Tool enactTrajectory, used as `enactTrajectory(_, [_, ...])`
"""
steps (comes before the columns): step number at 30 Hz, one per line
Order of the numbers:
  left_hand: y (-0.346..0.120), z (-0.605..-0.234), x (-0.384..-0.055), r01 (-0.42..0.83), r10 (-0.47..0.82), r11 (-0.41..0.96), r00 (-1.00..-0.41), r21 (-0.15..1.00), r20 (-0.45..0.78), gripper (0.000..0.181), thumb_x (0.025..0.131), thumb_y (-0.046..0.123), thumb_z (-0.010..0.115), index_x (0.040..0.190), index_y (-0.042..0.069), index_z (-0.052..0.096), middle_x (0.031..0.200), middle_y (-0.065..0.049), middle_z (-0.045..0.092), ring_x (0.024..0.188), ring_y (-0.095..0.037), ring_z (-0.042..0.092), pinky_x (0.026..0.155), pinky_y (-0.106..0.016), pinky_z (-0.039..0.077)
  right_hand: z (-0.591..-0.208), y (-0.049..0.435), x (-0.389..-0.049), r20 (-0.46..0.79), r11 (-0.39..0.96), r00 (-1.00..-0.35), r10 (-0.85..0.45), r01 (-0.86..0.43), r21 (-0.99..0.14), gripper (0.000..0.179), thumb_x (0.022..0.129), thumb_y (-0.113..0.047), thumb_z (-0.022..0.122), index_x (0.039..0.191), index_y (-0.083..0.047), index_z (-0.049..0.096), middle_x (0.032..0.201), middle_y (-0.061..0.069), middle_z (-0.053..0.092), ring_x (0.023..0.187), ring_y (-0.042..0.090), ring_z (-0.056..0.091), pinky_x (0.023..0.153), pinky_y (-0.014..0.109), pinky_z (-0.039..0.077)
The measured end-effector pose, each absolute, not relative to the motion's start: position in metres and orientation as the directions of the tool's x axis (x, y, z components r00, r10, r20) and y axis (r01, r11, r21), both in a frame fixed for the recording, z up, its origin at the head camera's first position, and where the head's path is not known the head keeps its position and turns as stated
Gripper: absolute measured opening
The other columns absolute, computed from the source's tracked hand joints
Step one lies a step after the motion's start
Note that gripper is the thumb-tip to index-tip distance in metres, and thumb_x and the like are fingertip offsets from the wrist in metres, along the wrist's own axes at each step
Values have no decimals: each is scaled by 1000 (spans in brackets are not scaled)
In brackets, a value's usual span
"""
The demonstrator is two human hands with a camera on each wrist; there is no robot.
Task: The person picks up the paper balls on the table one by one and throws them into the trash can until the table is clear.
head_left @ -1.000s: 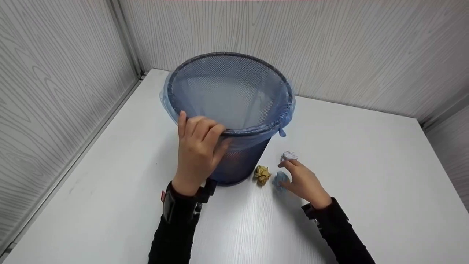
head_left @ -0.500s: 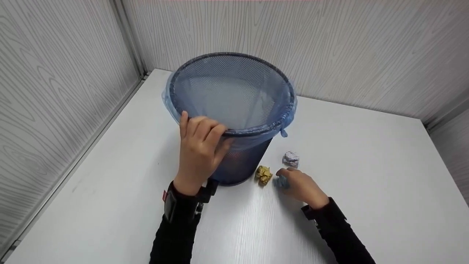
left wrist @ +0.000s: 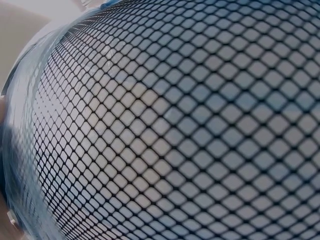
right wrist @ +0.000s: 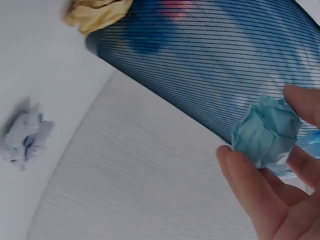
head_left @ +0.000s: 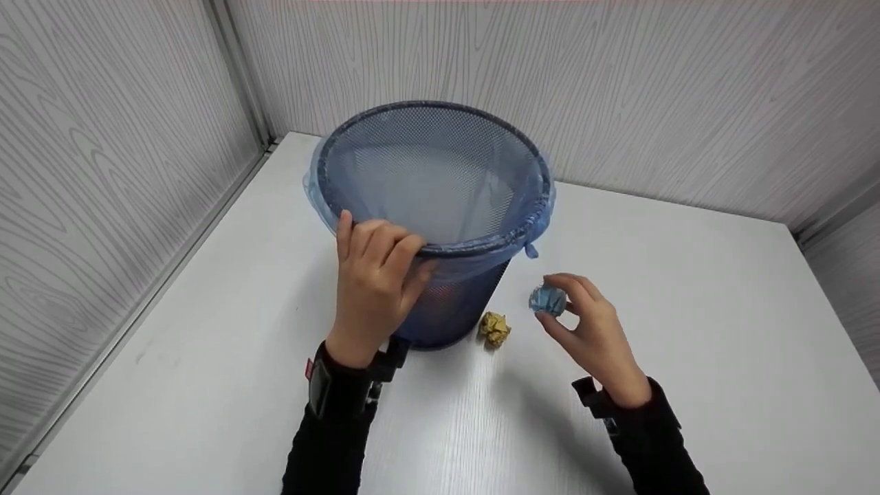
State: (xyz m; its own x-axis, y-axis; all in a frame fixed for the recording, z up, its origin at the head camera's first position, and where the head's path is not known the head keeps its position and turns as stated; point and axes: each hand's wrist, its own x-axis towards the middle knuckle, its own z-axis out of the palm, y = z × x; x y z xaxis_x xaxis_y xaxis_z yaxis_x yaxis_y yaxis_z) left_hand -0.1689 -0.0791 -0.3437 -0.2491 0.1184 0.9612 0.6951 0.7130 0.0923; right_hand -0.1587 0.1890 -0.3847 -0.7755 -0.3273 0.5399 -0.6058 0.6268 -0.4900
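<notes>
A dark mesh wastebasket (head_left: 447, 309) lined with a blue plastic bag (head_left: 543, 206) stands on the white table. My left hand (head_left: 373, 282) grips its near rim, fingers curled over the edge and the thumb outside. In the left wrist view the mesh wall (left wrist: 150, 125) fills nearly everything. Off the table, right of the basket, my right hand (head_left: 598, 330) pinches a crumpled light-blue paper ball (head_left: 548, 300) between thumb and fingers. A yellow paper ball (head_left: 495, 329) lies by the basket's foot. The right wrist view shows a white paper ball (right wrist: 27, 135) on the table, hidden in the head view.
Wood-grain panels (head_left: 619, 89) enclose the table (head_left: 687, 330) at the back and both sides. A knotted bit of the bag hangs at the rim's right. Something reddish (right wrist: 175, 7) shows through the basket's lower wall.
My right hand has closed on the light-blue paper ball and lifted it from the table, up and slightly right. My left hand has stayed on the rim.
</notes>
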Motion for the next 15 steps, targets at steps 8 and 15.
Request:
enactTrajectory(8, [-79,-344,-169,695,120,714,-244,87,962,30,90,34,49,87,5,54,84,-9,51,86,-29,47,92,-56,20,-348,167,-139,776,469,-599,-197,-753,-462,53,63,18,68,112,6,50,113,16,51,94,16,53,75,20,46])
enactTrajectory(15, [-80,-343,-169,692,126,718,-243,80,962,29,90,34,49,87,5,54,85,-8,51,86,-29,47,94,-55,20,-329,147,-142,877,366,-467,-113,-840,-401,38,80,-12,64,109,8,49,111,18,51,96,23,54,74,23,46])
